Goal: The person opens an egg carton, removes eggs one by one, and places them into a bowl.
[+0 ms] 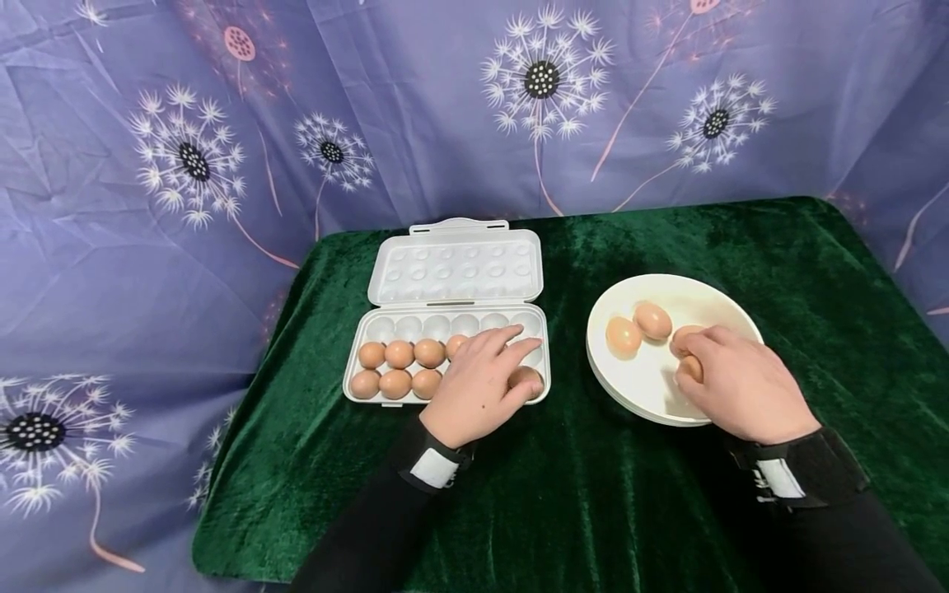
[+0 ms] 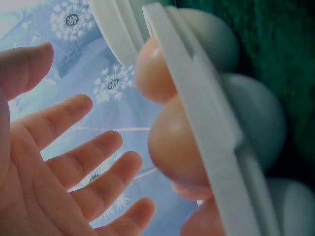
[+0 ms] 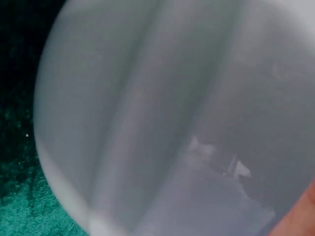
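Observation:
A white plastic egg box (image 1: 437, 327) lies with its lid (image 1: 455, 284) folded back, holding several brown eggs (image 1: 395, 384) in its nearer two rows. My left hand (image 1: 480, 383) is over the right half of the box, hiding some of its cups. In the left wrist view its fingers (image 2: 88, 152) are spread, with nothing between them. My right hand (image 1: 745, 385) reaches into a white bowl (image 1: 645, 395), thumb and fingers pinching a brown egg (image 1: 693, 367), mostly covered. Another egg (image 1: 686, 336) touches those fingers. Two more, one egg (image 1: 652, 320) and a paler egg (image 1: 624, 336), lie further left.
Dark green velvet cloth (image 1: 571, 478) covers the table, with a strip of it between the box and the bowl. A purple dandelion-print curtain (image 1: 437, 107) hangs behind and to the left. The far cup row of the box holds no eggs where visible.

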A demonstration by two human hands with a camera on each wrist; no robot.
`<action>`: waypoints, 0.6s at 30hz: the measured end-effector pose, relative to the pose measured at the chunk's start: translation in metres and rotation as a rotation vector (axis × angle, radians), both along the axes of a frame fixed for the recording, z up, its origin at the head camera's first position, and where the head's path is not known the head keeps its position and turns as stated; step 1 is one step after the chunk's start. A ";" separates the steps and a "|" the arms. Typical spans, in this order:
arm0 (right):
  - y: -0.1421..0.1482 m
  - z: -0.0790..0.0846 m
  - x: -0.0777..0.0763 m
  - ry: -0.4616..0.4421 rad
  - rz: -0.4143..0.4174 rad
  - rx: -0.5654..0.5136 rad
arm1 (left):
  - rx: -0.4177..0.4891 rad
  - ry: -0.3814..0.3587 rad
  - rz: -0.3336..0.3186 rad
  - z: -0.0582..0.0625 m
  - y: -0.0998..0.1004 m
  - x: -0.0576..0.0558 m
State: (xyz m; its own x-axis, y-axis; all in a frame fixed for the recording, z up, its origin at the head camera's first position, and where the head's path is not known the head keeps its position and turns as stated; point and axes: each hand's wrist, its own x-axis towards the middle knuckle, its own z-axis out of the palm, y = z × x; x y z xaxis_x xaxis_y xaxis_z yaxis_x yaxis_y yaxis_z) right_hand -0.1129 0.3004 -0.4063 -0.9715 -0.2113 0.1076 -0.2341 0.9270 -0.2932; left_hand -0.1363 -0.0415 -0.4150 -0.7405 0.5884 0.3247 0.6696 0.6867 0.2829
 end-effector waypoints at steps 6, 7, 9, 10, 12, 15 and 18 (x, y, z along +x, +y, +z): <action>-0.001 -0.001 0.000 -0.108 0.054 0.016 | 0.006 0.007 0.031 -0.001 -0.005 -0.002; -0.002 -0.001 0.001 -0.123 0.070 0.016 | 0.005 0.006 0.032 -0.002 -0.006 -0.003; -0.003 0.000 0.001 -0.155 0.094 0.012 | 0.004 0.007 0.031 -0.003 -0.006 -0.003; -0.003 0.001 0.001 -0.175 0.103 0.012 | 0.003 0.006 0.032 -0.003 -0.006 -0.003; -0.005 0.002 0.000 -0.209 0.119 0.022 | -0.001 0.004 0.033 -0.003 -0.006 -0.003; -0.006 0.004 -0.003 -0.252 0.137 0.025 | 0.001 -0.002 0.033 -0.002 -0.007 -0.004; -0.006 0.003 -0.004 -0.276 0.160 0.022 | 0.003 -0.005 0.031 -0.003 -0.007 -0.005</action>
